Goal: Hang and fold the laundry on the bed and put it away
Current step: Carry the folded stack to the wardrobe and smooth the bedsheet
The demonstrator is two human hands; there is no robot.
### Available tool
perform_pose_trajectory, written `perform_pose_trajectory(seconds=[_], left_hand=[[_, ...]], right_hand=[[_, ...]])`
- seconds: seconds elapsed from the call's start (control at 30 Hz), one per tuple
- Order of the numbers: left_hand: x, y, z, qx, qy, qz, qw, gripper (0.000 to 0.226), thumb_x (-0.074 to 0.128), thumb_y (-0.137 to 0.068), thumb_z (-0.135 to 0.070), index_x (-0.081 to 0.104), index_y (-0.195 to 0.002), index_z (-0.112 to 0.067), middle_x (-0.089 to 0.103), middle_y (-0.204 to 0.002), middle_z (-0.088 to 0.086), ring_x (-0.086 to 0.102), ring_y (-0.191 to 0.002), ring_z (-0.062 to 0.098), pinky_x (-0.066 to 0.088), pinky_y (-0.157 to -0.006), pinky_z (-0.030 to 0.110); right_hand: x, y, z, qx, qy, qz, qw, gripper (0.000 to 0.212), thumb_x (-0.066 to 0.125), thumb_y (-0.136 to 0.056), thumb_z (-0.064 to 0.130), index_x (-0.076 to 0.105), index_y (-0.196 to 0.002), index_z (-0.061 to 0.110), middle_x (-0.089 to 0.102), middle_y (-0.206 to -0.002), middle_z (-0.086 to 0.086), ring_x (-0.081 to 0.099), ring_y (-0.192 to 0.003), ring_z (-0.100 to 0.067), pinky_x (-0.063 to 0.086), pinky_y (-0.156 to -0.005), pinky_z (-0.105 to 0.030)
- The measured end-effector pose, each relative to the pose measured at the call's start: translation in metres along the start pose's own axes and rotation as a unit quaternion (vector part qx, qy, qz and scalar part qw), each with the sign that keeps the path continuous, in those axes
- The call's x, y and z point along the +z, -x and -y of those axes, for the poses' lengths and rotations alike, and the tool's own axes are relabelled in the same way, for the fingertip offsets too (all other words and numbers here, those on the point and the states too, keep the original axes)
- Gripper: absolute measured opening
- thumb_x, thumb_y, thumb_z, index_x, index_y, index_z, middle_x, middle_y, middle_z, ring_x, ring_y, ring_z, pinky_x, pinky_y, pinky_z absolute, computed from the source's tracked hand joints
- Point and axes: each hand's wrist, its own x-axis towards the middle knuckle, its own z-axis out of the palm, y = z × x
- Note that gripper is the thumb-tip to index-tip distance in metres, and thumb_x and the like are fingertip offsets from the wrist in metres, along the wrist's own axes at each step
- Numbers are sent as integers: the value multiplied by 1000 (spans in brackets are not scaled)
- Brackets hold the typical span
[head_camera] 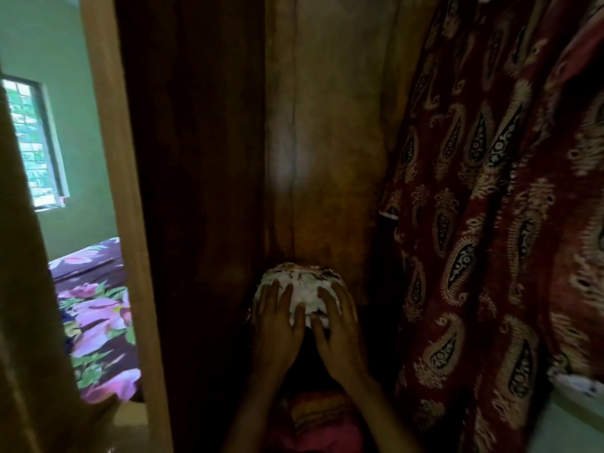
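A folded white patterned cloth (pixel 304 282) lies low inside a dark wooden wardrobe (pixel 196 158), against its back panel. My left hand (pixel 277 325) rests flat on the cloth's left side with its fingers spread and straight. My right hand (pixel 336 322) lies on the cloth's right side, fingers straight and pressing down. A red garment with a cream paisley print (pixel 490 207) hangs inside the wardrobe to the right of my hands. More folded clothes, pink and orange (pixel 313 420), sit below my wrists in deep shadow.
The wardrobe's light wooden door frame (pixel 111 191) stands at the left. Past it I see a bed with a purple floral sheet (pixel 94 315), a green wall and a barred window (pixel 32 142). A pale surface (pixel 572 426) shows at the lower right.
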Motion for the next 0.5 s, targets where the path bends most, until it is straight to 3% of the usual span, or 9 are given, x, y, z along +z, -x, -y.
perform_pose_trajectory(seconds=[0.1, 0.2, 0.3, 0.4, 0.5], left_hand=[[-12, 4, -7, 9, -4, -7, 1000, 58, 32, -88, -40, 56, -127, -4, 46, -138, 22, 42, -130, 36, 19, -110, 41], [-21, 13, -16, 47, 11, -43, 998, 38, 55, -79, -16, 66, -111, 0, 57, -124, 26, 53, -117, 41, 31, -100, 53], [-33, 29, -28, 51, 74, -43, 995, 35, 57, -80, -14, 66, -110, -1, 57, -125, 24, 51, -120, 40, 32, -101, 45], [-44, 52, -44, 73, 117, -18, 990, 29, 66, -79, -5, 66, -107, 0, 62, -117, 19, 55, -110, 36, 35, -96, 33], [-58, 80, -56, 80, 201, 95, 972, 27, 63, -84, -10, 65, -110, -4, 63, -110, 13, 58, -102, 26, 44, -89, 30]], right_hand=[[-12, 4, 16, 14, -21, 5, 1000, 56, 27, -95, 59, 25, -141, 28, 27, -151, -13, 29, -139, -24, 32, -111, -45], [-30, 11, 33, 22, -16, -3, 1000, 58, 29, -93, 61, 22, -142, 30, 26, -151, -9, 30, -137, -20, 31, -111, -36], [-52, 28, 54, 53, 0, -2, 999, 56, 41, -93, 49, 27, -143, 28, 30, -145, -4, 36, -129, -11, 33, -105, -22], [-81, 51, 71, 104, 59, 43, 992, 49, 55, -93, 27, 39, -138, 18, 36, -138, -2, 41, -121, -9, 29, -92, -7], [-114, 86, 89, 153, 111, 30, 982, 49, 64, -85, 16, 48, -132, 12, 47, -132, -6, 45, -122, -16, 26, -93, -7]])
